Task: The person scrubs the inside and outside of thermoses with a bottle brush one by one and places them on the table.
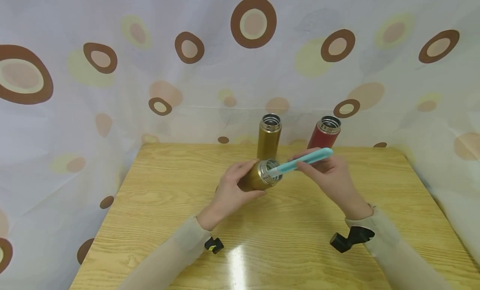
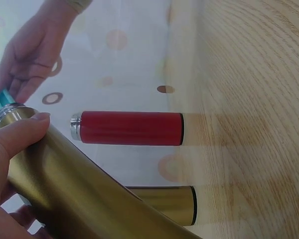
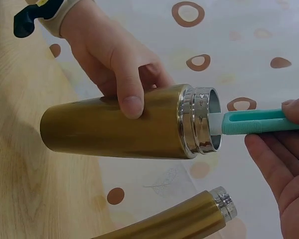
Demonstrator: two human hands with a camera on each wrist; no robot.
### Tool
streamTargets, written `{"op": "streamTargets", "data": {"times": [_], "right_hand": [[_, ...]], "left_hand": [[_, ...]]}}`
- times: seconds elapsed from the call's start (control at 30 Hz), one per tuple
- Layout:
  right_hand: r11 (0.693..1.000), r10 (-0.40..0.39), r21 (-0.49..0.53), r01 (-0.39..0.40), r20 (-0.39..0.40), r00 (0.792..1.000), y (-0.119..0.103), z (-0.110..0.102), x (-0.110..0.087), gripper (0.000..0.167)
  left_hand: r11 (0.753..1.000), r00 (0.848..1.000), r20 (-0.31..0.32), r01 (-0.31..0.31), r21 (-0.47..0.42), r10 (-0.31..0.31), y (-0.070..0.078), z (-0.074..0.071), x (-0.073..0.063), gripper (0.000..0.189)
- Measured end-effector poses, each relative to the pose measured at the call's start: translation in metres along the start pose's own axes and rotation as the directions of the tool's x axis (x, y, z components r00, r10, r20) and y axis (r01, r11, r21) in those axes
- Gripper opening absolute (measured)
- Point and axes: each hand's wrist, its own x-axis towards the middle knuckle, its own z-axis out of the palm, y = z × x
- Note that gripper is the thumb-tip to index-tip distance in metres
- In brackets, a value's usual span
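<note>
My left hand (image 1: 234,183) grips a gold thermos flask (image 3: 114,127), tilted on its side above the table with its lidless steel mouth facing right. My right hand (image 1: 333,177) pinches the turquoise handle of what looks like a bottle brush (image 1: 305,160). The white shaft of this brush goes into the flask's mouth; its head end is hidden inside. Behind the hands stands a second gold flask (image 1: 268,140), uncapped. To the right of that one is a red flask (image 1: 324,133), also uncapped, its lower part hidden by the right hand in the head view.
The wooden table (image 1: 157,198) carries the two standing flasks near its back edge. A white curtain (image 1: 210,86) with brown and yellow circles hangs behind it and along both sides. A black wrist mount (image 1: 348,239) sits on the right sleeve.
</note>
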Motion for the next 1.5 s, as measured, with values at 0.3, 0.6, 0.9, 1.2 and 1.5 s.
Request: {"op": "streamTargets", "data": {"times": [0.3, 0.6, 0.9, 1.2, 1.5], "right_hand": [[0.999, 0.013, 0.053, -0.010, -0.044, 0.999, -0.004, -0.006, -0.003, 0.018], [0.998, -0.045, 0.034, 0.051, -0.158, 0.986, -0.012, -0.012, 0.000, 0.017], [0.999, -0.034, -0.011, 0.034, -0.012, 0.999, 0.001, 0.000, -0.001, 0.019], [0.996, -0.036, -0.080, 0.042, 0.076, 0.996, 0.007, 0.009, -0.002, 0.022], [0.982, 0.046, -0.188, -0.026, 0.101, 0.994, 0.000, 0.008, 0.000, 0.023]], "left_hand": [[1.000, 1.000, 0.001, -0.005, -0.016, 0.005, -0.002, 0.000, -0.001, 0.079], [1.000, 1.000, 0.006, -0.003, -0.017, 0.003, -0.002, 0.000, -0.001, 0.080], [1.000, 1.000, 0.015, -0.005, -0.014, 0.005, 0.000, 0.001, 0.001, 0.079], [1.000, 0.999, 0.044, 0.000, -0.005, 0.000, 0.004, 0.003, 0.003, 0.080], [1.000, 0.999, 0.045, 0.005, 0.009, -0.006, 0.006, 0.004, 0.001, 0.079]]}}
